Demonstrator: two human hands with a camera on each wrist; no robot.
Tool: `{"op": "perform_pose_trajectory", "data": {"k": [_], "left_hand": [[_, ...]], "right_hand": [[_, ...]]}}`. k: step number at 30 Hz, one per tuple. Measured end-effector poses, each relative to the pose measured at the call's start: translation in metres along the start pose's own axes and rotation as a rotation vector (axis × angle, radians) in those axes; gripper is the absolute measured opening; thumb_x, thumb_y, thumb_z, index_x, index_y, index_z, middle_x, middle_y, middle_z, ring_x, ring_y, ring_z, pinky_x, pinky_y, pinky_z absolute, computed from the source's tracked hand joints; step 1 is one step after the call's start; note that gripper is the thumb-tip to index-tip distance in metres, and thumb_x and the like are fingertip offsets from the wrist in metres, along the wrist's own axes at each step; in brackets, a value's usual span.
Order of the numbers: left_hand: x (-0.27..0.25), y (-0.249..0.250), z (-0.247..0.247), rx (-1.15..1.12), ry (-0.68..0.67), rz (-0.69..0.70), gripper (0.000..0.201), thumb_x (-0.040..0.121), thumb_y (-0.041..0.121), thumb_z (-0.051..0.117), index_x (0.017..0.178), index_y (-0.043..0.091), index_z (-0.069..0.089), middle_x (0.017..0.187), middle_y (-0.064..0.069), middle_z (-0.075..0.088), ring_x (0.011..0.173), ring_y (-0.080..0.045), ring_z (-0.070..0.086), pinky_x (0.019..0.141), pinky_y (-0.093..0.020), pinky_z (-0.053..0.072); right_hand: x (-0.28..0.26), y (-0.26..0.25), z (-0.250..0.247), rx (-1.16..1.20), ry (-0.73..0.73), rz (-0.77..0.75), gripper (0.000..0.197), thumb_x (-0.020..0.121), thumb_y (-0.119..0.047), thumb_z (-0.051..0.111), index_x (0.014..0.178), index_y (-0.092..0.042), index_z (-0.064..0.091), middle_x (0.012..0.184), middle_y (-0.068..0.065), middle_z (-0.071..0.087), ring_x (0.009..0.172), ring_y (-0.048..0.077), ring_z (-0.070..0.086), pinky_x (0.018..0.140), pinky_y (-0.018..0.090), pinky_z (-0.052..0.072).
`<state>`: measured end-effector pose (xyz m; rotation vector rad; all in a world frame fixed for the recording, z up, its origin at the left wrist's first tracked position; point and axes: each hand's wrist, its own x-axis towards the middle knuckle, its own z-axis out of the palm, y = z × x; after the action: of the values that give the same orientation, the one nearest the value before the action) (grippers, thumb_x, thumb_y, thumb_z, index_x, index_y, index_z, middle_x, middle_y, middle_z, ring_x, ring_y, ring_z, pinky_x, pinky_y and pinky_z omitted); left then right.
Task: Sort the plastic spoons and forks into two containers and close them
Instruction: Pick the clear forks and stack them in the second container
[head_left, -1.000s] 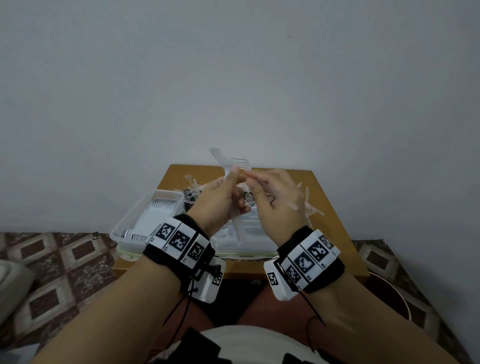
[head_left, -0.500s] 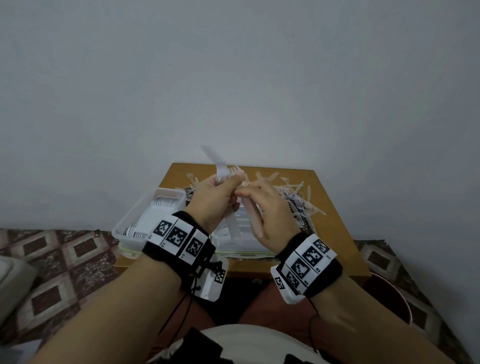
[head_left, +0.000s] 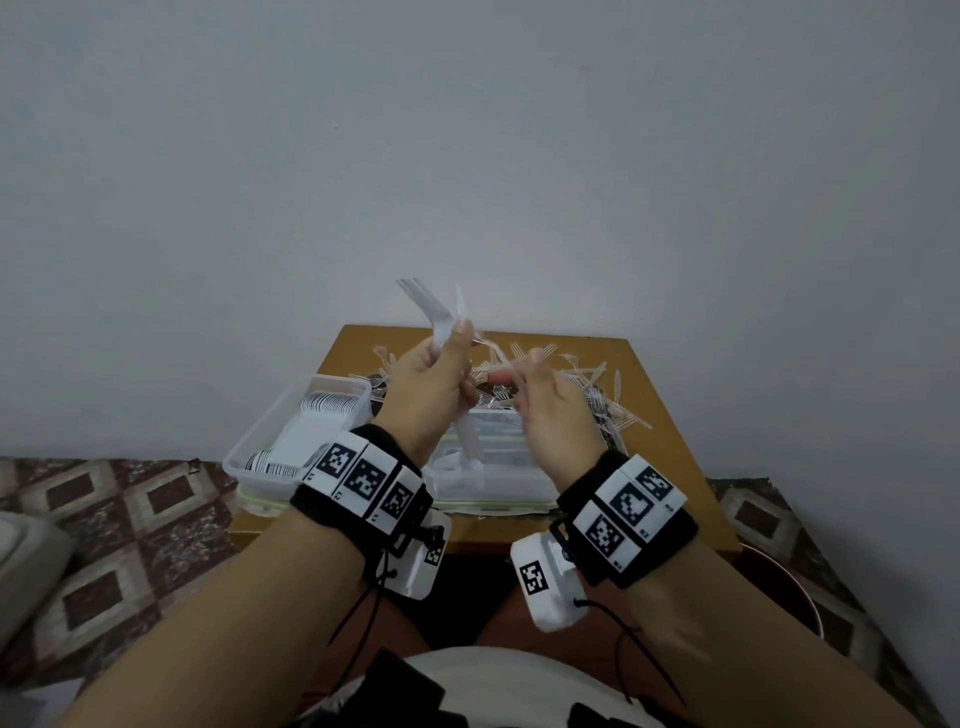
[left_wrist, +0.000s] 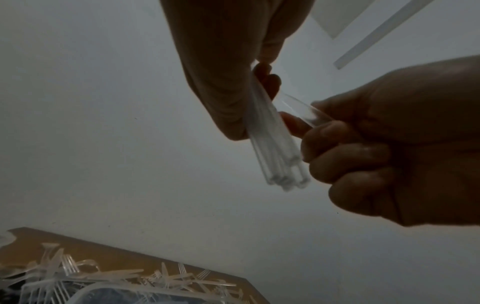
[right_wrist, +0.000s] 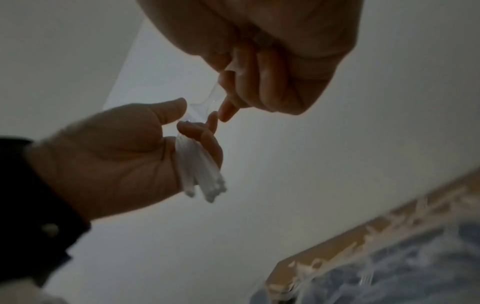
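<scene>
My left hand (head_left: 447, 358) grips a bundle of clear plastic forks (head_left: 428, 312), tines up, handles hanging below the palm (left_wrist: 275, 148). My right hand (head_left: 524, 374) pinches one clear piece of cutlery (left_wrist: 298, 109) just right of the bundle; its far end reaches the left hand's fingertips, and its type is unclear. Both hands hover above the table. On the left below them stands an open clear container of stacked spoons (head_left: 291, 436), and an open container (head_left: 493, 483) stands partly hidden behind my wrists. A loose pile of forks and spoons (head_left: 587, 384) lies behind the containers.
The small wooden table (head_left: 675, 467) stands against a plain wall. The left container overhangs its left edge. A dark red bucket (head_left: 779, 587) sits on the floor at the right, and patterned tiles surround the table.
My right hand has drawn a little to the right, away from the left hand, still pinching its piece. The left hand keeps the bundle and has tilted the tines up and left.
</scene>
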<state>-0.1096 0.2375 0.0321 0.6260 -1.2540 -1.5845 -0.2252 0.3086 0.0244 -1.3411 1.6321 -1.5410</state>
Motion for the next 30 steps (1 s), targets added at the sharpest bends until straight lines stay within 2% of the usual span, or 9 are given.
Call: {"op": "perform_pose_trajectory", "data": {"k": [4,7,10,17,20,22,24,27,30], "left_hand": [[0.000,0.000,0.005,-0.060,-0.013,-0.066,0.047,0.081,0.053,0.060,0.096,0.010,0.067,0.056,0.006,0.040,0.052,-0.008,0.041,0.056,-0.022,0.042],[0.000,0.002,0.009,-0.045,-0.024,-0.096,0.037,0.092,0.045,0.055,0.102,0.012,0.066,0.057,0.004,0.042,0.056,-0.010,0.043,0.061,-0.025,0.046],[0.001,0.004,0.011,-0.084,-0.047,-0.129,0.037,0.101,0.035,0.044,0.111,0.004,0.062,0.065,-0.006,0.045,0.064,-0.017,0.049,0.078,-0.034,0.050],[0.012,-0.002,0.012,-0.200,-0.053,-0.148,0.037,0.105,0.028,0.032,0.090,0.006,0.057,0.090,-0.009,0.065,0.086,-0.021,0.064,0.075,-0.028,0.056],[0.017,-0.007,0.011,-0.222,-0.048,-0.136,0.036,0.105,0.028,0.033,0.086,0.008,0.056,0.096,-0.010,0.071,0.090,-0.024,0.067,0.074,-0.033,0.057],[0.021,-0.012,0.010,-0.159,-0.028,-0.116,0.036,0.105,0.031,0.033,0.082,0.012,0.053,0.102,-0.006,0.074,0.085,-0.020,0.070,0.079,-0.042,0.054],[0.026,-0.020,0.010,-0.075,-0.017,-0.101,0.037,0.105,0.032,0.033,0.080,0.015,0.053,0.107,-0.003,0.074,0.095,-0.017,0.070,0.093,-0.047,0.050],[0.030,-0.034,0.005,0.121,-0.043,-0.112,0.039,0.105,0.036,0.032,0.088,0.018,0.063,0.108,0.001,0.073,0.106,-0.013,0.065,0.095,-0.037,0.046],[0.038,-0.047,-0.013,0.442,-0.129,-0.116,0.044,0.103,0.045,0.031,0.110,0.021,0.066,0.114,0.003,0.068,0.109,-0.005,0.059,0.090,-0.027,0.042]], "right_hand": [[0.003,0.000,0.000,-0.144,0.151,-0.139,0.028,0.103,-0.030,0.042,0.096,-0.017,0.066,0.078,-0.015,0.059,0.068,-0.006,0.052,0.061,0.014,0.038],[0.002,0.002,0.003,-0.222,0.194,-0.194,0.017,0.098,-0.026,0.055,0.093,-0.014,0.065,0.088,0.000,0.063,0.077,0.008,0.056,0.067,0.022,0.045],[0.000,0.003,0.006,-0.333,0.162,-0.306,0.011,0.094,-0.020,0.061,0.096,-0.013,0.069,0.092,0.004,0.063,0.083,0.015,0.057,0.075,0.027,0.047],[0.004,0.007,0.009,-0.508,0.088,-0.431,0.030,0.098,-0.016,0.053,0.125,-0.015,0.065,0.098,0.009,0.056,0.089,0.021,0.054,0.081,0.033,0.046],[0.008,0.015,0.005,-0.461,0.019,-0.420,0.035,0.101,-0.014,0.048,0.134,-0.015,0.058,0.118,0.011,0.059,0.105,0.021,0.056,0.092,0.031,0.045],[0.008,0.022,0.005,-0.364,-0.117,-0.385,0.042,0.103,-0.020,0.045,0.144,-0.021,0.046,0.131,0.004,0.057,0.109,0.014,0.059,0.092,0.026,0.048],[0.008,0.029,0.007,-0.259,-0.200,-0.328,0.049,0.102,-0.020,0.048,0.149,-0.025,0.037,0.135,-0.003,0.057,0.112,0.007,0.059,0.093,0.022,0.048],[0.015,0.042,0.001,-0.316,-0.170,-0.293,0.048,0.101,-0.018,0.048,0.148,-0.024,0.036,0.141,-0.002,0.053,0.123,0.012,0.055,0.100,0.032,0.046],[0.030,0.058,-0.015,-0.486,-0.229,-0.262,0.043,0.103,-0.029,0.042,0.146,-0.026,0.038,0.140,-0.004,0.054,0.118,0.014,0.056,0.093,0.032,0.048]]}}
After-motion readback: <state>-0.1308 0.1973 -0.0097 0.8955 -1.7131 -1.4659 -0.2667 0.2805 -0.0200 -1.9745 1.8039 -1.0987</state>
